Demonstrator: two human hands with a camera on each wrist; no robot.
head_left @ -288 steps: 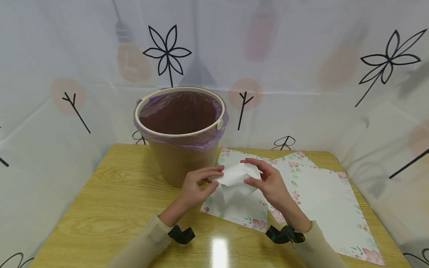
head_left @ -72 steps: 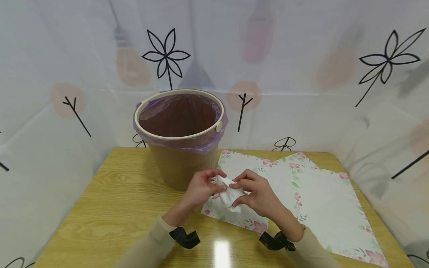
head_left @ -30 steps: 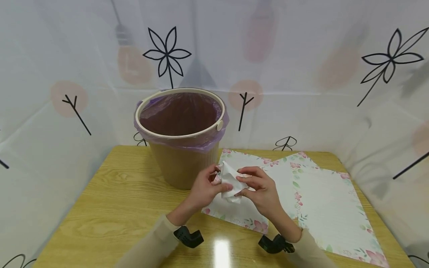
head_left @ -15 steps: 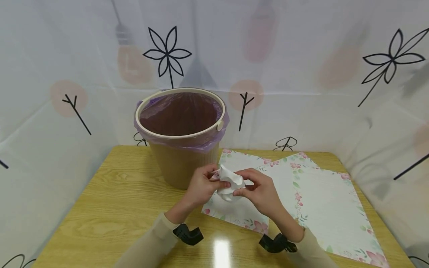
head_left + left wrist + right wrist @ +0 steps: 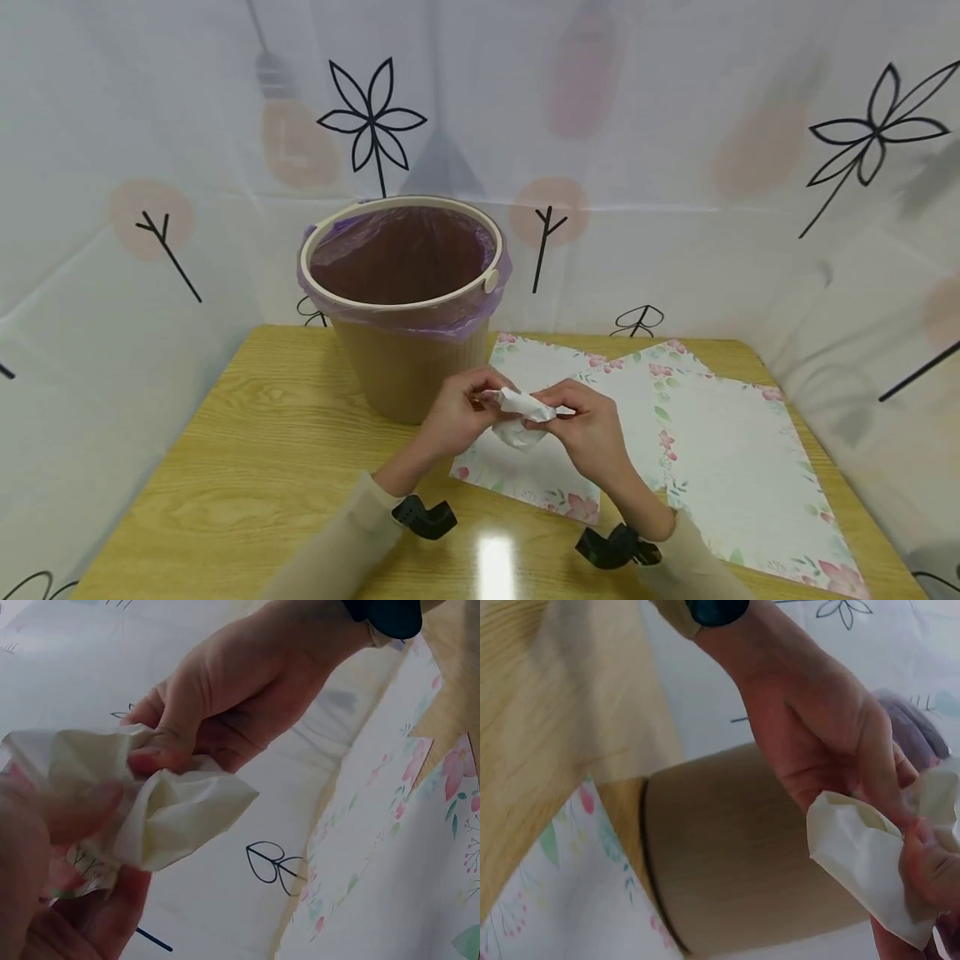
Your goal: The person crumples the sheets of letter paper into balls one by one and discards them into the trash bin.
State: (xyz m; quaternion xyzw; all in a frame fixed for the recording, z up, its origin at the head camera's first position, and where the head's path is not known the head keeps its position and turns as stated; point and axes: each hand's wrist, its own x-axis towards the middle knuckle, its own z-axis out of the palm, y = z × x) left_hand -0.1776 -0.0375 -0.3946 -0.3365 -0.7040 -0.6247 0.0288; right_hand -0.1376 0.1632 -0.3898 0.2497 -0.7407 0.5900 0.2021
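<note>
Facing a printed cloth (image 5: 480, 92) across the back, and working above a wood-grained worktop (image 5: 240, 467). Sharing it with a tan bin (image 5: 405, 367), standing upright towards the back, left of centre, and wearing a purple liner (image 5: 450, 325) turned out over the rim. Having a broad flower-bordered sheet (image 5: 750, 467) lying flat on the right, overlapping others, and a nearer sheet (image 5: 517, 483) lying directly under the work.

Clamping the left side of a crumpled paper (image 5: 525, 406) with the left grip (image 5: 459, 417), thumb and fingers curled in on it. Pinching the right side with the right grip (image 5: 592, 429), thumb set against fingertips. Holding the paper clear of the worktop, above the nearer sheet and in front of the bin, outside its mouth.

Judging by the creases, gathering the paper into a tighter bundle. Probably calling for even pressure inward from both sides, never pulling outward and risking a tear. Ideally anchoring the core with one grip while feeding loose corners inward with the other, and turning the bundle between squeezes.

Minding the smallest parts most: facing a pouched fold (image 5: 191, 817) jutting out between the grips in the left wrist view, and a scrap of flower print (image 5: 86, 874) showing below. Perhaps needing tucking first, pressing from tip towards thumbs, and likely springing back unless being held down.
</note>
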